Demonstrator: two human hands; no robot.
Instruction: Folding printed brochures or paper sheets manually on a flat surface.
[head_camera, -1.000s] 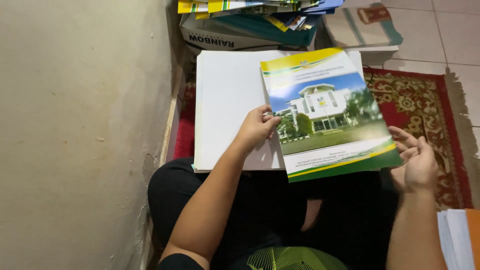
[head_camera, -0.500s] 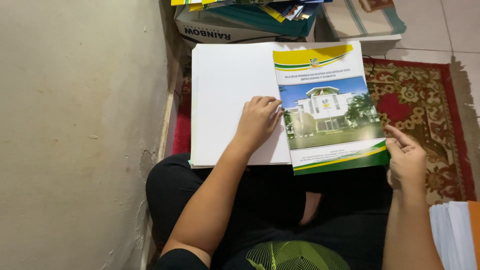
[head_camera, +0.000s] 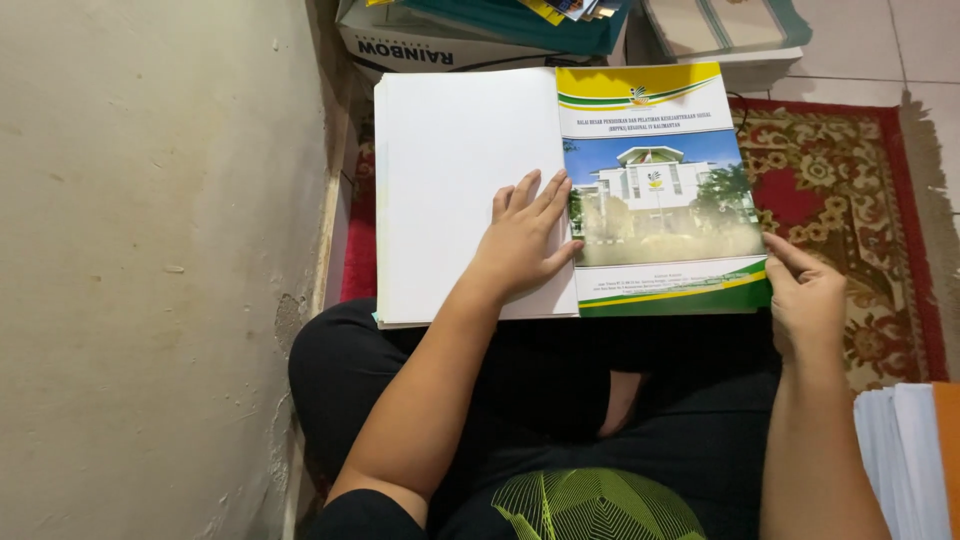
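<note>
left hand: flat, fingers spread, pressing big blank white page | right hand: at 4 o'clock of it, thumb pinching bottom corner of glossy yellow-green booklet cover with building photo | red patterned rug: under it | stack of books: at 12 o'clock

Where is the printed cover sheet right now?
Head view: the cover sheet lies right of the white stack, between the left hand and right hand.

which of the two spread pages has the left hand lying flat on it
The blank white page, on the left side. The left hand lies flat on it; the colour page with the building photo is touched only by the right hand.
</note>
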